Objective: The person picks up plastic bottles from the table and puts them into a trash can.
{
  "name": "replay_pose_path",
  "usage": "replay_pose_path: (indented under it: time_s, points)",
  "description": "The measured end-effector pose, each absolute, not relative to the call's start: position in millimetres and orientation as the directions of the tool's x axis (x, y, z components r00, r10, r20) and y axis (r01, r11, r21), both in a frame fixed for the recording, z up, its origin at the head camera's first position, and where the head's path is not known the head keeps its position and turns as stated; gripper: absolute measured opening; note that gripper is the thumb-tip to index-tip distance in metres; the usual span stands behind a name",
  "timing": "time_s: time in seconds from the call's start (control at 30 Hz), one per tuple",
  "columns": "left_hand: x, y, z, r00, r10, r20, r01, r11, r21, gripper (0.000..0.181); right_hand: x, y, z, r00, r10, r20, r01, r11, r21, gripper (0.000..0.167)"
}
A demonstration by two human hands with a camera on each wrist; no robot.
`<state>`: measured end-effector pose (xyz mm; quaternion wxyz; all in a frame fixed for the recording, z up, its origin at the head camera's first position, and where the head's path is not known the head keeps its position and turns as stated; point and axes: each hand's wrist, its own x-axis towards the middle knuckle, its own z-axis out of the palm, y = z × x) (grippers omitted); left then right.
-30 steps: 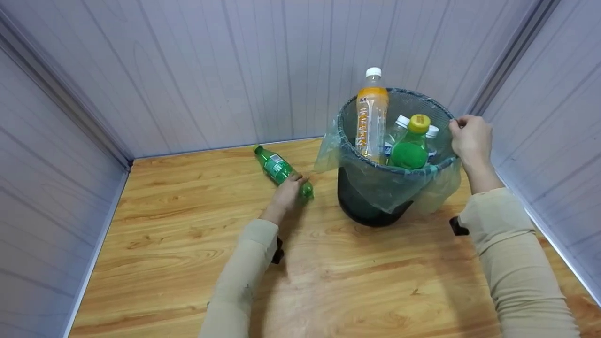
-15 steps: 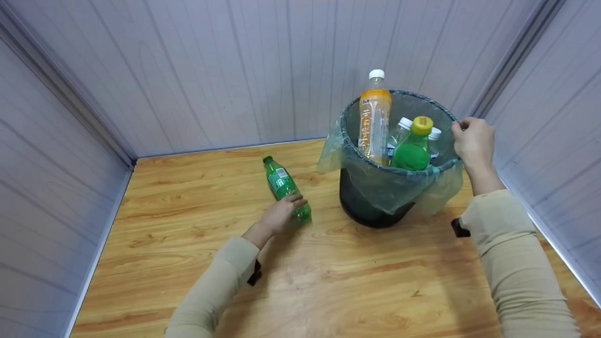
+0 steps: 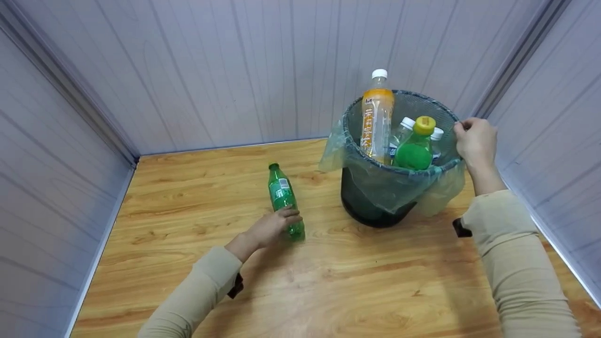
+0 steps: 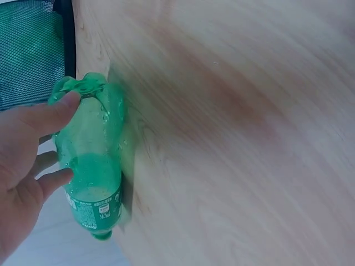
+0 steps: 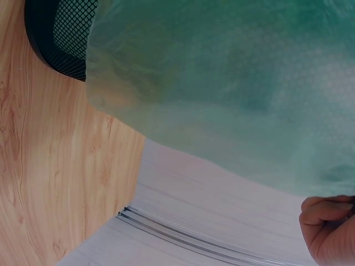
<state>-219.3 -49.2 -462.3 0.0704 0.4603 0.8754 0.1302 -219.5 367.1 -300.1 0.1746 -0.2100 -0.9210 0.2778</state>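
In the head view, a green plastic bottle (image 3: 281,192) with a green cap lies on the wooden floor, cap towards the back wall. My left hand (image 3: 274,225) holds it near its base, and the left wrist view shows thumb and fingers against the bottle's (image 4: 91,144) side. To the right stands a black mesh trash can (image 3: 371,206) lined with a pale green bag (image 3: 394,188) folded over its rim. My right hand (image 3: 476,141) pinches the bagged rim at the right side. Its fingers (image 5: 327,213) show only partly in the right wrist view.
Inside the trash can stand several bottles: a tall one with an orange label (image 3: 377,122), a green one with a yellow cap (image 3: 415,148), and white-capped ones partly hidden. Pale panelled walls (image 3: 211,70) enclose the floor at the back and both sides.
My left hand has drawn the green bottle nearer to me and turned it so its cap points more straight back. The right hand stays on the trash can's rim.
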Motion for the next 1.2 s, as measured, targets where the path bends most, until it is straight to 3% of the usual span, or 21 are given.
replay_pose_path:
  time_s: [0.13,0.23,0.3,0.43,0.6,0.7,0.9,1.2]
  points:
    - [-222.3,-55.4,-455.4,-0.524,0.85,-0.047,0.803,0.512,0.306,0.055,-219.3,367.8,-299.1,-0.851,0.486,0.2,0.293,0.755,-0.587,0.039]
    - [-228.4,-58.5,-450.2,-0.54,0.84,-0.043,0.773,0.516,0.371,0.058,-219.3,368.1,-298.8,-0.851,0.488,0.193,0.297,0.751,-0.589,0.04]
    - [-233.9,-58.9,-447.9,-0.588,0.808,-0.015,0.735,0.543,0.406,0.059,-219.4,367.9,-298.6,-0.852,0.488,0.189,0.298,0.749,-0.591,0.04]
    - [-245.7,-56.3,-446.9,-0.747,0.663,0.034,0.602,0.655,0.456,0.061,-219.7,367.8,-299.2,-0.853,0.487,0.189,0.297,0.751,-0.59,0.041]
    - [-262.0,-47.7,-453.1,-0.924,0.382,0.036,0.341,0.775,0.532,0.061,-219.3,368.2,-300.8,-0.85,0.472,0.234,0.269,0.77,-0.578,0.039]
    - [-270.5,-43.2,-458.5,-0.978,0.208,-0.004,0.164,0.784,0.599,0.064,-219.1,368.0,-301.9,-0.848,0.467,0.248,0.259,0.776,-0.576,0.038]
    - [-278.4,-39.1,-462.1,-0.992,0.016,-0.128,-0.073,0.747,0.661,0.075,-219.3,367.2,-302.9,-0.85,0.473,0.231,0.269,0.768,-0.581,0.038]
    - [-287.4,-33.1,-462.6,-0.935,-0.078,-0.346,-0.313,0.641,0.701,0.082,-218.1,367.5,-301.5,-0.852,0.469,0.235,0.264,0.77,-0.58,0.04]
